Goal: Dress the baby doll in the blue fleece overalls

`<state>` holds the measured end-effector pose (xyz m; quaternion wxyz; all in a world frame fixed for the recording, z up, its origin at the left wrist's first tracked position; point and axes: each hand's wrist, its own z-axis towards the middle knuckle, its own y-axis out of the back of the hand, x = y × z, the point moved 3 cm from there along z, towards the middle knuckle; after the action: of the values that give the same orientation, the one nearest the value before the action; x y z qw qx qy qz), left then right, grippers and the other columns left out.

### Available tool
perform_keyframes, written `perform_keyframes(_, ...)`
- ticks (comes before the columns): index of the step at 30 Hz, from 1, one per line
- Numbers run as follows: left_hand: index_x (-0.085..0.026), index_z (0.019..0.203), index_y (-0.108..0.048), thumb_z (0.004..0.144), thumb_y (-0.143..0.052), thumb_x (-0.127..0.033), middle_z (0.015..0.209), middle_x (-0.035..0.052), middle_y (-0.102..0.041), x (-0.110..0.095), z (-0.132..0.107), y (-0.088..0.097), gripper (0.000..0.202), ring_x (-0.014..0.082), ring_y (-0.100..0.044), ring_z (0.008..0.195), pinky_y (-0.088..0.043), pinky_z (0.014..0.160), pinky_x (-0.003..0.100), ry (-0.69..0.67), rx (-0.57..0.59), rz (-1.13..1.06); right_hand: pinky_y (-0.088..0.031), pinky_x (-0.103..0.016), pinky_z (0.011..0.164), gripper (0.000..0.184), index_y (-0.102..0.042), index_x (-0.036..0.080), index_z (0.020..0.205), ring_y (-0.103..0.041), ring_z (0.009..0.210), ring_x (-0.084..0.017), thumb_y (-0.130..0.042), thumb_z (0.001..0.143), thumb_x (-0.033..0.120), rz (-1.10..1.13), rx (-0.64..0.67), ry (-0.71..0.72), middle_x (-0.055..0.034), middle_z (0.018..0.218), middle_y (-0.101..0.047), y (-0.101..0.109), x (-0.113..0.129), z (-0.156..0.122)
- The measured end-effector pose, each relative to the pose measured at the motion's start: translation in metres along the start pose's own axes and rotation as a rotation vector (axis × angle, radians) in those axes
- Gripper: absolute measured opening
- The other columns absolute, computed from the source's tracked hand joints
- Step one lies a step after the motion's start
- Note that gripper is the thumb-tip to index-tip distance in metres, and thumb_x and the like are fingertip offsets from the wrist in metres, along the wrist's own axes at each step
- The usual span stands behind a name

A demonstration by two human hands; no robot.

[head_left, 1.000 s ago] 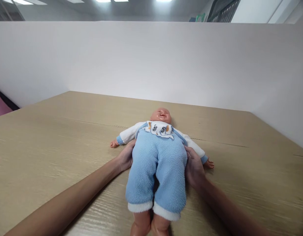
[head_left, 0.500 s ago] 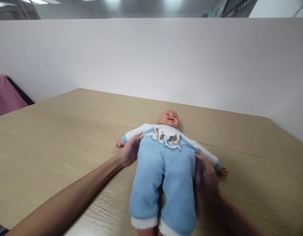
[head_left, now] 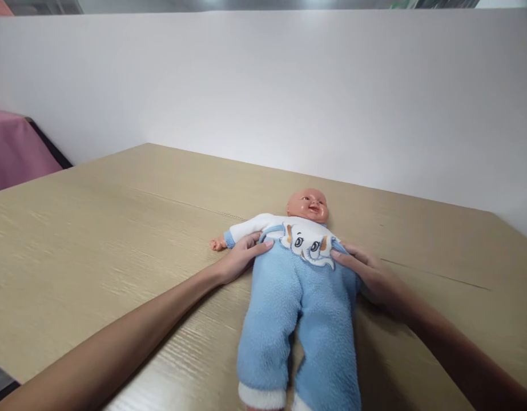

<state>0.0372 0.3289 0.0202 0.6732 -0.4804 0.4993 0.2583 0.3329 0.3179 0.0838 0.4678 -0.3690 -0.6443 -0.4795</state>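
A baby doll (head_left: 308, 205) lies face up on the wooden table (head_left: 160, 188), head toward the back. It wears a white long-sleeved top and fuzzy light-blue overalls (head_left: 272, 308) with white cuffs and an elephant face (head_left: 308, 242) on the bib. My left hand (head_left: 241, 257) grips the overalls at one side of the waist, thumb on top near the strap. On the opposite side, my right hand (head_left: 370, 274) holds the overalls beside the bib, thumb across the strap's lower end. It covers the doll's arm on that side. The feet are cut off by the lower edge.
A white partition (head_left: 263, 91) rises behind the table. Pink cloth (head_left: 23, 148) hangs over something at the far left. A thin seam runs across the tabletop. Something dark and grey (head_left: 0, 382) shows at the lower left corner.
My right hand has moved up from the doll's hip to the side of the bib. My left thumb now lies on top of the overalls. The view has tilted down and shifted left.
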Motion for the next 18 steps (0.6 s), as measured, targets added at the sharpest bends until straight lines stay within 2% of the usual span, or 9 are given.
perform_keyframes(2,-0.019,0.128,-0.075,0.098,-0.079,-0.043,0.13,0.0104,-0.075,0.0,-0.001,0.002,0.039,0.0236,-0.068,0.112,-0.048,0.098,0.033,0.033,-0.011,0.021,-0.05,-0.046,0.118,0.046,-0.081,0.03,0.122,-0.067,0.132,-0.036,-0.077,0.092,0.064,0.012,0.032,-0.044,-0.005,0.133,-0.079,-0.003,0.007,-0.001)
perform_keyframes(4,-0.018,0.123,-0.076,0.095,-0.083,-0.042,0.124,0.0104,-0.075,-0.001,-0.001,0.002,0.038,0.0216,-0.067,0.105,-0.048,0.096,0.032,0.068,-0.013,-0.033,-0.051,-0.041,0.117,0.049,-0.077,0.032,0.13,-0.066,0.134,-0.033,-0.076,0.093,0.064,0.058,0.0,-0.058,-0.0033,0.14,-0.076,-0.005,0.013,-0.004)
perform_keyframes(7,-0.017,0.117,-0.077,0.092,-0.085,-0.042,0.118,0.0109,-0.074,-0.003,0.0,0.001,0.036,0.0225,-0.067,0.104,-0.048,0.098,0.034,0.11,-0.002,-0.111,-0.056,-0.036,0.109,0.05,-0.075,0.033,0.134,-0.071,0.126,-0.03,-0.075,0.095,0.063,0.129,-0.054,-0.064,-0.0024,0.139,-0.077,-0.007,0.014,-0.005)
perform_keyframes(10,-0.017,0.11,-0.077,0.093,-0.083,-0.046,0.112,0.0105,-0.073,-0.004,0.001,0.0,0.034,0.0239,-0.064,0.103,-0.047,0.096,0.035,0.116,-0.009,-0.11,-0.057,-0.037,0.106,0.05,-0.073,0.032,0.136,-0.073,0.121,-0.03,-0.072,0.097,0.064,0.141,-0.03,-0.067,-0.0031,0.136,-0.078,-0.008,0.008,0.0)
perform_keyframes(12,-0.017,0.1,-0.074,0.094,-0.081,-0.05,0.1,0.0066,-0.067,-0.004,0.001,0.001,0.034,0.0208,-0.059,0.092,-0.045,0.086,0.033,0.079,-0.058,-0.046,-0.055,-0.04,0.11,0.052,-0.072,0.032,0.138,-0.071,0.126,-0.032,-0.07,0.098,0.065,0.121,0.024,-0.055,-0.0037,0.14,-0.076,-0.007,0.005,0.002)
perform_keyframes(15,-0.018,0.087,-0.063,0.098,-0.075,-0.054,0.083,-0.0013,-0.049,-0.007,-0.002,0.002,0.039,0.0143,-0.043,0.075,-0.032,0.07,0.029,-0.033,-0.144,0.151,-0.05,-0.042,0.117,0.054,-0.071,0.032,0.14,-0.064,0.136,-0.034,-0.068,0.099,0.066,0.024,0.066,-0.022,-0.0035,0.147,-0.072,-0.004,0.008,0.002)
perform_keyframes(18,-0.019,0.088,-0.056,0.102,-0.07,-0.053,0.083,-0.0029,-0.043,-0.013,-0.005,0.002,0.039,0.0141,-0.038,0.075,-0.028,0.069,0.029,-0.17,-0.216,0.26,-0.056,-0.037,0.107,0.053,-0.072,0.032,0.138,-0.066,0.131,-0.033,-0.068,0.099,0.068,-0.031,0.045,-0.019,-0.0039,0.144,-0.073,-0.001,0.014,0.0)
